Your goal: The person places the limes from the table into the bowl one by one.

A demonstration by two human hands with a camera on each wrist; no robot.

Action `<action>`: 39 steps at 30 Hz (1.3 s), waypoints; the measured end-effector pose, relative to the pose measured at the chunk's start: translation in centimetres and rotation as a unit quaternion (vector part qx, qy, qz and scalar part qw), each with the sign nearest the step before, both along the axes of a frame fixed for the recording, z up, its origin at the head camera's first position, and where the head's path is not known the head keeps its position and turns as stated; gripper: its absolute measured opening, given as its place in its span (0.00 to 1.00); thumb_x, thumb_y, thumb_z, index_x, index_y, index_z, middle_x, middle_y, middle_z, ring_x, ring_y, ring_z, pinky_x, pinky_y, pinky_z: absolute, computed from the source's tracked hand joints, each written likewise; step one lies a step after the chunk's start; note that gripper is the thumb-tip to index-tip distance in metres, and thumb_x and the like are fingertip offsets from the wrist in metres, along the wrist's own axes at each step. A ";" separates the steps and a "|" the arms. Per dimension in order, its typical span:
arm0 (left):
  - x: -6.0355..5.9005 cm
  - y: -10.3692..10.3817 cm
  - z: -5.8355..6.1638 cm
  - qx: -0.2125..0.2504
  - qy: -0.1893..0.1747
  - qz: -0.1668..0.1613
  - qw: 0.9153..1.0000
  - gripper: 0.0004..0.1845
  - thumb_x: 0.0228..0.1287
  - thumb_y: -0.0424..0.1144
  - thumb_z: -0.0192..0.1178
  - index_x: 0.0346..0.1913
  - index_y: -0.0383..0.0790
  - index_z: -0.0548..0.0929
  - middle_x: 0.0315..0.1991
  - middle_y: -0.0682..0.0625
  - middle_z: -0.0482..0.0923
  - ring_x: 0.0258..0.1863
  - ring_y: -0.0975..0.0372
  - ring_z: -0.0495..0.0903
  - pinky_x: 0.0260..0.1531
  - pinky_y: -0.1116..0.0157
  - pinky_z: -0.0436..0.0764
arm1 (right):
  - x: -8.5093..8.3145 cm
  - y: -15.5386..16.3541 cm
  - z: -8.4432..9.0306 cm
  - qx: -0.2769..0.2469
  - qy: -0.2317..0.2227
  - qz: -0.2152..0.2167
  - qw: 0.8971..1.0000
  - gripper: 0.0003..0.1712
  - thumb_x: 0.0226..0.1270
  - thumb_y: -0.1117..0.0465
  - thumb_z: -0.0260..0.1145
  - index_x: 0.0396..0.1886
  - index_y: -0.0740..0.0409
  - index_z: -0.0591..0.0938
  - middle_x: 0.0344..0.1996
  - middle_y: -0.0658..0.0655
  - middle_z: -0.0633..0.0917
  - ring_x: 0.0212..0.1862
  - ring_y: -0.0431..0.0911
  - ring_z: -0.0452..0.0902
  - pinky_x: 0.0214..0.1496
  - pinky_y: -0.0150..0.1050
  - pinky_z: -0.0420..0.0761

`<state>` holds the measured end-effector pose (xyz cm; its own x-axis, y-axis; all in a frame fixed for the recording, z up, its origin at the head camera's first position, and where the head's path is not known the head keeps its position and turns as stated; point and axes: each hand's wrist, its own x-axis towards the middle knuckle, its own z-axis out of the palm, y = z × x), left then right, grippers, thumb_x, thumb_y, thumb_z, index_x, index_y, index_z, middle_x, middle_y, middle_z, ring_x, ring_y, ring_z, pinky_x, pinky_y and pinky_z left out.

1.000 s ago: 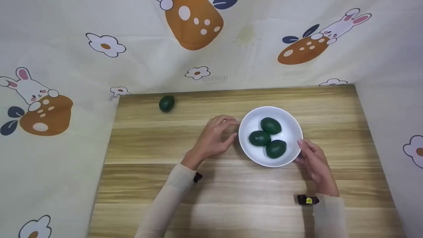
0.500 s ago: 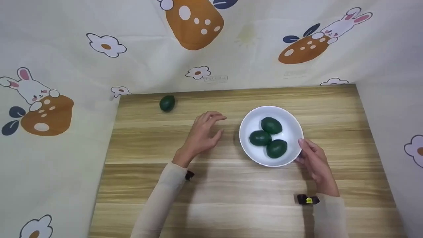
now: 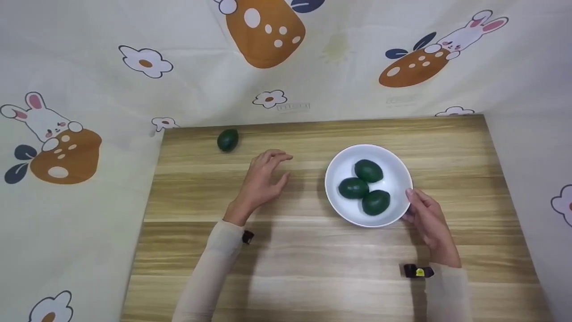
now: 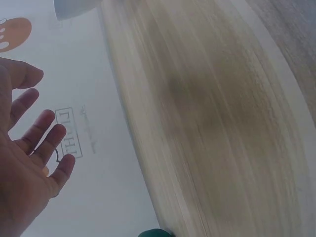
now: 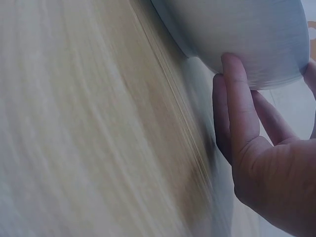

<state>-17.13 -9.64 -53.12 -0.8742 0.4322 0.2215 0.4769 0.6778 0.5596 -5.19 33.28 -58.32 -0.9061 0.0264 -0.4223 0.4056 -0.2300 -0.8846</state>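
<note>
A white bowl (image 3: 333, 203) holds three dark green lemon-shaped fruits (image 3: 376, 202) and stands right of the table's middle. My right hand (image 3: 430, 223) grips its right side, thumb at the rim; in the right wrist view the fingers (image 5: 237, 94) lie against the outside of the bowl (image 5: 247, 34). My left hand (image 3: 263, 181) is left of the bowl, apart from it, fingers relaxed and holding nothing. Beyond it, near the table's back left corner, lies a single green fruit (image 3: 228, 140), whose top edge just shows in the left wrist view.
The wood-grain table (image 3: 304, 277) ends at the back against a pale cloth (image 3: 205, 89) printed with rabbits and flowers. The same cloth borders the left and right sides. A dark band with a small camera (image 3: 418, 271) sits at the right wrist.
My left hand has come off the bowl's left rim and moved left, toward the lone green fruit. The right hand keeps its grip, and the bowl stays in place.
</note>
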 end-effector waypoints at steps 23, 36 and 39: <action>-1.0 -3.0 -0.4 0.015 0.005 0.056 0.998 0.20 0.70 0.41 0.68 0.63 0.46 0.84 0.63 0.47 0.80 0.66 0.51 0.78 0.70 0.45 0.70 | -0.2 -0.5 0.0 -0.012 -0.006 -0.032 0.999 0.14 0.85 0.53 0.56 0.53 0.38 0.89 0.44 0.46 0.92 0.45 0.38 0.90 0.47 0.38 0.91; -1.0 -3.8 -0.8 0.013 -0.011 0.068 0.998 0.20 0.70 0.41 0.68 0.63 0.46 0.84 0.63 0.47 0.81 0.66 0.49 0.78 0.68 0.44 0.70 | -0.2 -0.4 0.0 -0.007 -0.007 -0.027 1.000 0.15 0.86 0.52 0.56 0.56 0.42 0.88 0.45 0.46 0.92 0.45 0.39 0.90 0.47 0.39 0.91; -1.1 -4.0 -0.8 0.011 -0.017 0.068 0.997 0.20 0.71 0.41 0.67 0.63 0.46 0.84 0.63 0.47 0.80 0.66 0.48 0.78 0.68 0.43 0.70 | -0.1 -0.4 0.0 -0.007 -0.007 -0.028 1.000 0.15 0.86 0.53 0.55 0.56 0.42 0.88 0.45 0.46 0.92 0.44 0.39 0.90 0.46 0.38 0.91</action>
<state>-18.20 -13.66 -53.95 -0.9316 0.3036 0.1997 0.3617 0.7224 0.5893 -5.32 32.93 -58.30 -0.8971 0.0717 -0.4359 0.4042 -0.2648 -0.8755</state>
